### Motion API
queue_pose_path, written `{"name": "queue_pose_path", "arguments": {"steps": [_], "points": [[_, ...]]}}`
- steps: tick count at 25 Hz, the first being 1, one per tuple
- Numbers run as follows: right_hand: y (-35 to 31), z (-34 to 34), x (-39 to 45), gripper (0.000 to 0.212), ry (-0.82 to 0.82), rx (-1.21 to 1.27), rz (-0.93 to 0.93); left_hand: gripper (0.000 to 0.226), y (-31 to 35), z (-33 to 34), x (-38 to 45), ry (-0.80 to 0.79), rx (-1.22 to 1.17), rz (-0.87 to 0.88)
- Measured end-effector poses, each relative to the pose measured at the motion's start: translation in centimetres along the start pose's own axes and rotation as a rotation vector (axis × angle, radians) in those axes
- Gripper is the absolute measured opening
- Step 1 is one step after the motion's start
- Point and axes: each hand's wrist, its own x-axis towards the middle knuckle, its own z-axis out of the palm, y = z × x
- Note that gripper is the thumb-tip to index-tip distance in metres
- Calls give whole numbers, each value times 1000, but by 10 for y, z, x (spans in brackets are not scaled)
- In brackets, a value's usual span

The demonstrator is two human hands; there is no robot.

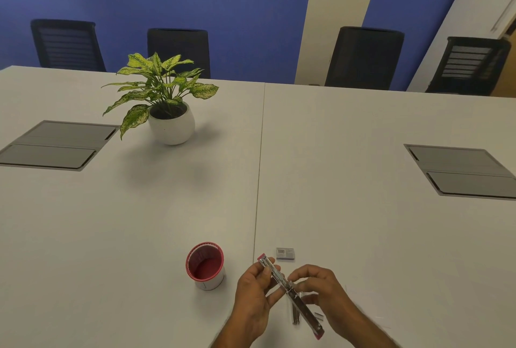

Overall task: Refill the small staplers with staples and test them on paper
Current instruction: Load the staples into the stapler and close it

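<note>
1. A small stapler [290,294] with red ends is swung fully open into one long chrome strip, held above the white table [363,208], just right of a red cup [205,265].
2. The left hand [255,294] grasps its far half, fingers curled round it.
3. The right hand [318,287] pinches its hinge.
4. A small staple box [285,253] lies right of the cup; its barcode label is too small to read.

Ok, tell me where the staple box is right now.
The staple box lies on the white table near the bottom of the head view, just beyond the opened stapler, right of the red cup.
</note>
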Motion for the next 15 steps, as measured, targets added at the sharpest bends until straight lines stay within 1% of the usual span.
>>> {"name": "queue_pose_path", "arguments": {"steps": [2,4,5,6,7,8,10,12,15], "points": [[8,-11,5,27,45,35,17,23,0,-3,1,3,0,4],[19,-24,10,18,184,2,33,23,0,-6,3,12,-9,6],[26,-31,12,14,274,-68,52,22,0,-8,5,14,-13,6],[35,-39,13,16,353,-171,76,22,0,-9,5,16,-18,4],[45,-45,13,17,399,-302,90,22,0,-11,6,18,-22,3],[55,-51,11,17,399,-459,91,22,0,-12,6,21,-27,1],[75,-58,9,18,313,-745,101,22,0,-13,7,25,-29,-3],[91,-59,8,24,233,-879,135,22,-1,-13,8,32,-28,-10],[103,-54,9,33,189,-972,107,22,-2,-11,9,39,-32,-19]]}}
